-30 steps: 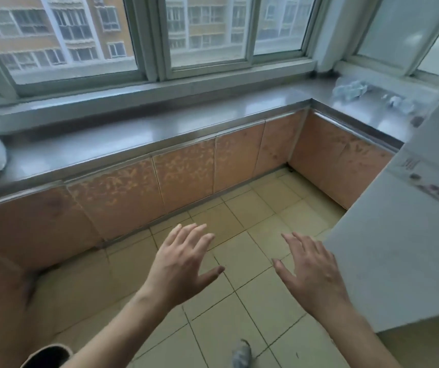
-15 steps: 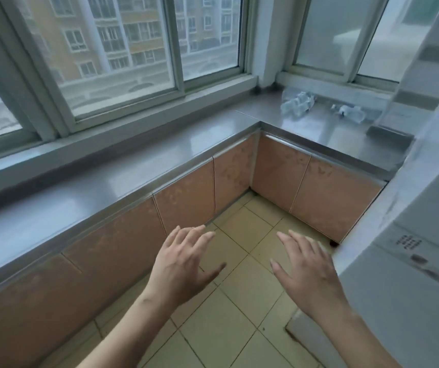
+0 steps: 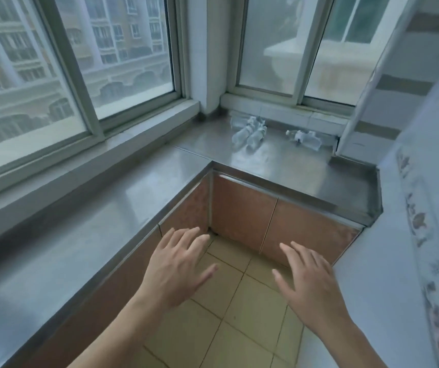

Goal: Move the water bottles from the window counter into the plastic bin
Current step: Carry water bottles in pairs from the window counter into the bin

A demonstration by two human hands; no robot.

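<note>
Several clear water bottles lie on the steel window counter [image 3: 279, 160] under the far window: a small cluster [image 3: 250, 131] and one more bottle [image 3: 306, 138] to its right. My left hand [image 3: 178, 269] and my right hand [image 3: 308, 280] hover palm down over the tiled floor, fingers spread and straight, holding nothing. Both hands are well short of the bottles. No plastic bin is in view.
The L-shaped steel counter runs along the left window and turns at the corner, with brown cabinet doors [image 3: 242, 211] below. A white appliance with a floral strip [image 3: 412, 248] fills the right side. Yellow floor tiles [image 3: 239, 309] lie between.
The view has swung right and closer to the corner, so the bottles now sit nearer the middle. Both hands keep the same spread, empty pose.
</note>
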